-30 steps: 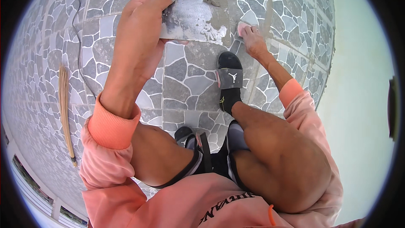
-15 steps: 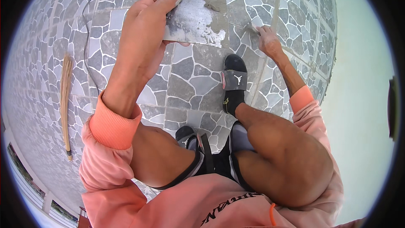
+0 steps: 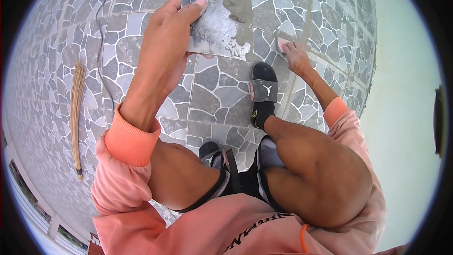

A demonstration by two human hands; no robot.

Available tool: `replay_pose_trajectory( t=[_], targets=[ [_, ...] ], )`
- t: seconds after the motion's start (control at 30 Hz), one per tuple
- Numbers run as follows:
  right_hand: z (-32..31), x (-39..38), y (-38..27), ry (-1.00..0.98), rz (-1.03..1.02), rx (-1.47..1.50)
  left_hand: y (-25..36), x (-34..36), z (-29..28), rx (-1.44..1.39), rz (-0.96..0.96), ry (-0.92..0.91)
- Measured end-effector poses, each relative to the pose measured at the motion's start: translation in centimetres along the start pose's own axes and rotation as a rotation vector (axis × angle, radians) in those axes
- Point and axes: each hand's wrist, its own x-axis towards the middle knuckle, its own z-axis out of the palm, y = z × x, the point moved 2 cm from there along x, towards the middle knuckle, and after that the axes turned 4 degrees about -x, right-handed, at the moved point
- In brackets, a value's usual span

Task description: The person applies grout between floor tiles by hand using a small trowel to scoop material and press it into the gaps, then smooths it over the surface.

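Left hand (image 3: 169, 33) gripping plate (image 3: 217, 26), grey-smeared; right hand (image 3: 297, 58) holding pad (image 3: 282, 44)

You have two hands in view: one left hand (image 3: 171, 35) and one right hand (image 3: 297, 58). Count with them one mortar-smeared plate (image 3: 218, 21), one small pink piece (image 3: 282, 44), one broom (image 3: 76, 118), one dark cable (image 3: 98, 16) and two sandals (image 3: 260, 93).

We see a floor (image 3: 205, 98) in mixed greys, split into irregular patches by white lines. Our plate (image 3: 212, 30) is silvery and black with grey-brown paste (image 3: 238, 5); the small pad (image 3: 282, 45) is pale pink. We wear a faded coral sweater (image 3: 203, 222) and black slippers (image 3: 264, 71) with grey straps (image 3: 258, 94). The broom (image 3: 77, 113) is tan.
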Motion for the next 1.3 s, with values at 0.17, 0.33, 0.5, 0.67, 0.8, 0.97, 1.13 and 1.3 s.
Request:
replay_pose_trajectory(
  t=[0.17, 0.33, 0.5, 0.67, 0.8, 0.97, 1.13, 1.3],
  targets=[
    [-0.9, -0.5, 4.2, 0.057, 0.397, 0.07, 0.3, 0.0, -0.6, -0.015, -0.011, 0.052],
    [1.9, 2.4, 3.7, -0.154, 0.622, 0.091, -0.1, 0.1, -0.1, -0.037, -0.015, 0.025],
    [1.2, 8.1, -3.6, 0.043, 0.379, 0.338, -0.1, 1.3, 0.8, -0.003, -0.013, 0.052],
    [-3.6, 9.3, -4.4, -0.297, 0.494, 0.689, -1.1, 2.1, -0.3, 0.015, -0.08, 0.04],
    [-3.9, 4.4, -0.6, -0.151, 0.688, 1.497, -1.3, 2.4, 0.2, 0.026, -0.076, 0.023],
    [-15.7, 4.6, -4.8, 0.14, 0.589, 1.151, -1.9, 2.5, -1.0, 0.064, -0.155, 0.067],
    [-22.4, 6.3, -7.9, 0.372, 0.248, 0.956, -1.8, 2.5, 0.8, -0.014, -0.203, 0.013],
    [-24.3, 8.3, -8.0, 0.468, -0.211, 0.619, -2.2, 2.7, 0.5, -0.012, -0.217, -0.049]
  ],
)
